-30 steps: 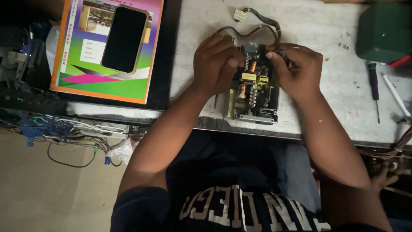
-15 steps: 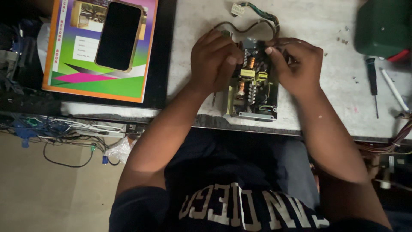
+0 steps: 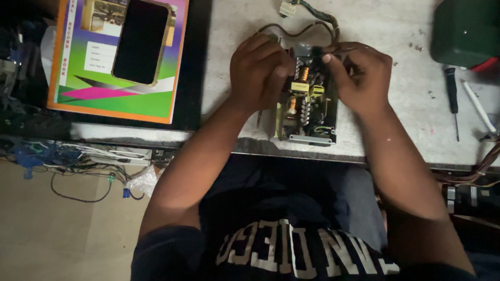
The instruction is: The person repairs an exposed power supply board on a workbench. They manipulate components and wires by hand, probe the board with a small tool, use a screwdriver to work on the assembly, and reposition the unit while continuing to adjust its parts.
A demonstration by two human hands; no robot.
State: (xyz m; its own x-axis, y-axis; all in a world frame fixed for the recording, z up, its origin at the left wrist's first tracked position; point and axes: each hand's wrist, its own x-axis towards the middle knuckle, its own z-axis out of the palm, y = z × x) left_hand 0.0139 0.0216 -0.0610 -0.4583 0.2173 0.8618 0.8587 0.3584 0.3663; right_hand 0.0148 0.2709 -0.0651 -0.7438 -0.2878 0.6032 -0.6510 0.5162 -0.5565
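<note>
Hands close in from both sides on an open power supply board (image 3: 307,112), a metal-framed circuit board with coils and capacitors that lies flat on the pale worktop (image 3: 375,140), close to its near edge. The left hand (image 3: 259,70) rests curled over the board's left upper corner, fingers bent down onto it; whether it actually grips something there cannot be told. The right hand (image 3: 359,75) sits at the board's right upper corner, thumb and fingers pinched together on a brown wire bundle (image 3: 307,28) that loops away across the worktop to a white connector (image 3: 287,7). The two hands are close, apart only by the width of the board's top.

Left of the board, the worktop ends at a dark strip, beyond which a colourful book (image 3: 94,78) lies with a black phone (image 3: 139,41) on top. To the right there is bare surface, then a black screwdriver (image 3: 452,99), a white pen-like tool (image 3: 478,106) and a dark green box (image 3: 466,31) at the far corner. A few small screws (image 3: 416,47) are scattered between.
</note>
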